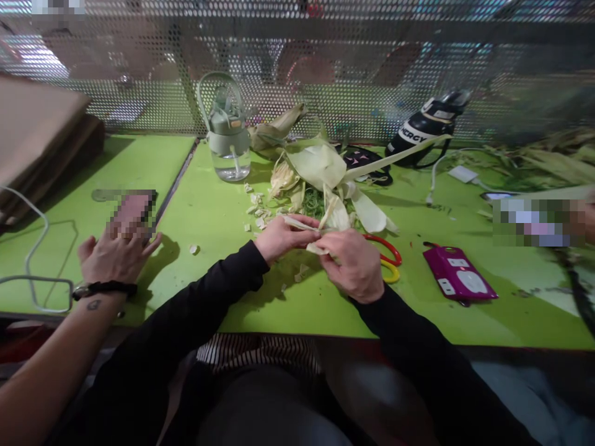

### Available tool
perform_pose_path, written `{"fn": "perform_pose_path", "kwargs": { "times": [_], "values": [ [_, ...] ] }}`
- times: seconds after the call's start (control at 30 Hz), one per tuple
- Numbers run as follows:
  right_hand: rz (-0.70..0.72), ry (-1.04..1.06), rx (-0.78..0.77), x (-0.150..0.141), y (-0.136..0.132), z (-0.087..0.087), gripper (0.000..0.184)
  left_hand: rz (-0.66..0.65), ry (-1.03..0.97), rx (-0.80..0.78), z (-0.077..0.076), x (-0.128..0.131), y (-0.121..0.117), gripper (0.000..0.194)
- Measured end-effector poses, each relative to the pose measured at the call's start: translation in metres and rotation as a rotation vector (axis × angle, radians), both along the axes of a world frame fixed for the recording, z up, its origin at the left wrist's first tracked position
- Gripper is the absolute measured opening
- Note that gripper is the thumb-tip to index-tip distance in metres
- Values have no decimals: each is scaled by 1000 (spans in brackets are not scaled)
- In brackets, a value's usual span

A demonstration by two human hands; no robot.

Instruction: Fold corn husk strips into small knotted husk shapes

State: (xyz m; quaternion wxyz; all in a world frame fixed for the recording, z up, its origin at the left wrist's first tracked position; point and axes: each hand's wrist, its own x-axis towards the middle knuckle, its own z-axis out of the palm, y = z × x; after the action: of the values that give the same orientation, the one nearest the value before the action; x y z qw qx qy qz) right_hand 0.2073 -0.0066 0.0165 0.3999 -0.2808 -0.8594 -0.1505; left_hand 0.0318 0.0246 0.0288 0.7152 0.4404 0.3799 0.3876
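My left hand (286,238) and my right hand (354,263) meet at the middle of the green table, both closed on a pale strip of corn husk (317,249). The fingertips partly cover the strip. Just beyond them lies a heap of larger corn husks (318,164), with green shreds (316,201) beneath. Small cut husk bits (258,210) are scattered to the left of the heap. Scissors (390,251) with red and yellow handles lie beside my right hand, their blades hidden from view.
A clear water bottle (230,142) with a green lid and a tilted black bottle (423,130) stand near the mesh panel (153,93). A purple power adapter (460,272) lies right. Another person's hand (114,260) touches a phone (134,207) at left; cables and paper bags (37,130) lie there.
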Motion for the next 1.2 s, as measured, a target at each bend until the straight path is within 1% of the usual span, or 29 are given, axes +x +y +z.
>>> {"fn": "perform_pose_path", "kwargs": {
  "times": [0.07, 0.1, 0.17, 0.27, 0.33, 0.43, 0.47, 0.53, 0.57, 0.63, 0.77, 0.83, 0.97, 1.13, 1.2],
  "values": [
    [-50, 99, -47, 0, 0, 0, 16, -45, -36, -46, 2, -2, 0, 11],
    [-89, 158, -96, 0, 0, 1, 13, -68, -64, -69, 3, -3, 0, 10],
    [-140, 303, -285, -2, -1, 1, 7, -115, -109, -94, 4, -6, 1, 11],
    [-117, 496, -645, -6, -4, 1, 5, -166, -124, -95, 5, -11, 1, 15],
    [-87, 581, -771, -9, -5, -1, 9, -182, -114, -92, 6, -14, 1, 15],
    [-21, 655, -837, -9, -6, -3, 11, -191, -103, -93, 9, -16, 1, 16],
    [13, 657, -849, -8, -5, -3, 17, -194, -102, -98, 10, -17, 1, 16],
    [100, 607, -862, -4, -4, -2, 30, -192, -102, -125, 13, -19, 1, 11],
    [145, 565, -860, -2, -4, 0, 32, -189, -98, -145, 15, -20, 1, 9],
    [186, 487, -837, 3, -2, 3, 29, -190, -72, -177, 17, -23, 2, 8],
    [83, 379, -739, 5, 0, 11, 9, -248, 9, -167, 20, -25, 2, 9],
    [41, 384, -771, 3, -1, 13, 2, -265, 38, -152, 22, -24, 2, 10],
    [-28, 503, -971, -5, -7, 13, 11, -242, 67, -91, 21, -23, 1, 12],
    [-23, 571, -1086, -8, -3, 7, 24, -266, 88, 89, 13, -20, 3, 11],
    [-11, 617, -1113, -7, 0, 3, 29, -267, 93, 132, 11, -19, 3, 12]
  ]
}}
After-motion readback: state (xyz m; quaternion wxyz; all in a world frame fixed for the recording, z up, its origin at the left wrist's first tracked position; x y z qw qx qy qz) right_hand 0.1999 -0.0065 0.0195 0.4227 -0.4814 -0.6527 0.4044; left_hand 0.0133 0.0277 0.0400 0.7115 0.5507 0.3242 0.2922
